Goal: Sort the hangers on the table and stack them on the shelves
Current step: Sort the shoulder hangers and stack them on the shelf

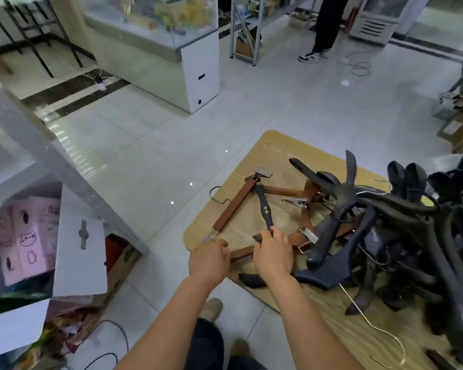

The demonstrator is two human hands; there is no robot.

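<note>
Far to the left of both hands stands the grey perforated metal shelf frame [64,169]. Only cartons and boxes show on it and no hanger is in sight there, so stacking appears not yet begun.

The left hand [207,260] has its fingers curled over the end of a short brown wooden clip hanger [241,256], which lies on the light wood-grain table [265,145] between the two hands.

The right hand [273,256] grips the near end of a slim black plastic hanger [263,209] that points away from it. Just left of that one lies a long brown wooden trouser hanger with metal clips [235,206].

To the right of the right hand, a tangled heap of black plastic hangers [385,236] covers more brown ones.

I judge the sorting barely started: brown and black are mixed, and nearly the whole pile is left.
</note>
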